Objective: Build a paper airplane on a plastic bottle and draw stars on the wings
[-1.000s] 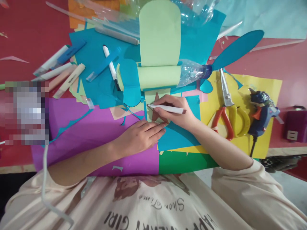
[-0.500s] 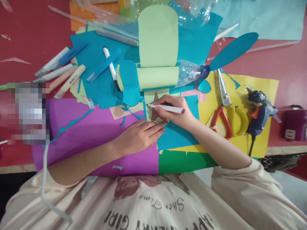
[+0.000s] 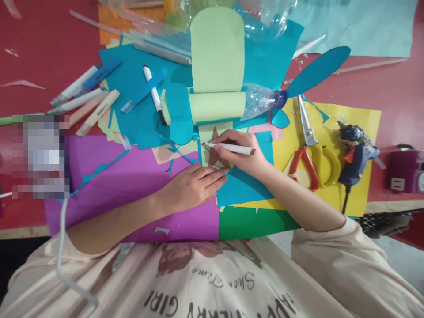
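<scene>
My right hand (image 3: 243, 152) grips a white marker (image 3: 232, 148) with a brown end, its tip on a pale green paper (image 3: 205, 132). On that paper is a brown star (image 3: 215, 157), partly covered by my fingers. My left hand (image 3: 192, 187) lies flat, fingers stretched out, its fingertips at the star's lower edge. Just above stands a plane-like model: a clear plastic bottle (image 3: 258, 101) wrapped in light green paper (image 3: 217, 107), with a rounded light green wing (image 3: 217, 51), a blue paper tail (image 3: 180, 115) and a blue propeller blade (image 3: 319, 70) at the cap.
Scissors (image 3: 306, 145) with red and yellow handles and a blue glue gun (image 3: 356, 154) lie on yellow paper (image 3: 367, 128) at right. Several markers (image 3: 99, 112) lie at upper left, near a blurred device (image 3: 43, 157) with a cable (image 3: 61, 247). Purple paper (image 3: 132, 176) lies under my left arm.
The view has shifted very slightly. Both hands hold nearly the same place, with the marker tip still at the star's left side.
</scene>
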Demonstrator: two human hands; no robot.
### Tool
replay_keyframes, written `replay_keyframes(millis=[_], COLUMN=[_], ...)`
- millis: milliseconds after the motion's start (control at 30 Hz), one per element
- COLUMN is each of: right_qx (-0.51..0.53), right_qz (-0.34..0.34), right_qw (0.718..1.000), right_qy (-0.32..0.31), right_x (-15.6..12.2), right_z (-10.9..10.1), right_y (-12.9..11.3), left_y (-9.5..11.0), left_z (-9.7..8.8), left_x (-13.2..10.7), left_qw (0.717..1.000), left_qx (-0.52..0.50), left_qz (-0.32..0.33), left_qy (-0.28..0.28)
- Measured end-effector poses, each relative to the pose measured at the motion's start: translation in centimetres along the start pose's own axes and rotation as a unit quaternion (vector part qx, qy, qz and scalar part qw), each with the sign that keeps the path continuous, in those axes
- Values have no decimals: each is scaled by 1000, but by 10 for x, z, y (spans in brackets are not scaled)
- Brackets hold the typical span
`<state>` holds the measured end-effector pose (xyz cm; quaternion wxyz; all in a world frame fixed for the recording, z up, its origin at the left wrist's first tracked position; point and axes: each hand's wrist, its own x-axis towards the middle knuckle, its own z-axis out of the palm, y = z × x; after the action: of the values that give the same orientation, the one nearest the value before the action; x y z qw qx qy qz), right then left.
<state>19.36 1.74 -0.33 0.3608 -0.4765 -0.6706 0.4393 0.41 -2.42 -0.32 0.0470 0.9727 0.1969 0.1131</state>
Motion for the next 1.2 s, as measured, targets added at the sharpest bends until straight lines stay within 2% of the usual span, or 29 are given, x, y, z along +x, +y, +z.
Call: replay_keyframes(millis=[300, 633, 933, 1033, 1200], right_qx=[-8, -9, -8, -14, -13], right_qz=[2, 15, -1, 11, 13], right_qw=[1000, 1000, 1000, 1000, 1000], right_qy=[-21, 5, -22, -8, 16], right_x=[0, -1, -1, -1, -1], right_z=[-2, -1, -3, -3, -2], right_y=[0, 1, 0, 1, 1], left_y=[0, 0, 0, 0, 0], left_z=[6, 3, -1, -1, 0], left_x=[-1, 0, -1, -1, -1], left_qw=[1000, 1000, 1000, 1000, 1000], left_qx=[-2, -6, -11, -16, -17], left_qz=[-2, 0, -10, -8, -5], left_qy=[28, 20, -7, -19, -4])
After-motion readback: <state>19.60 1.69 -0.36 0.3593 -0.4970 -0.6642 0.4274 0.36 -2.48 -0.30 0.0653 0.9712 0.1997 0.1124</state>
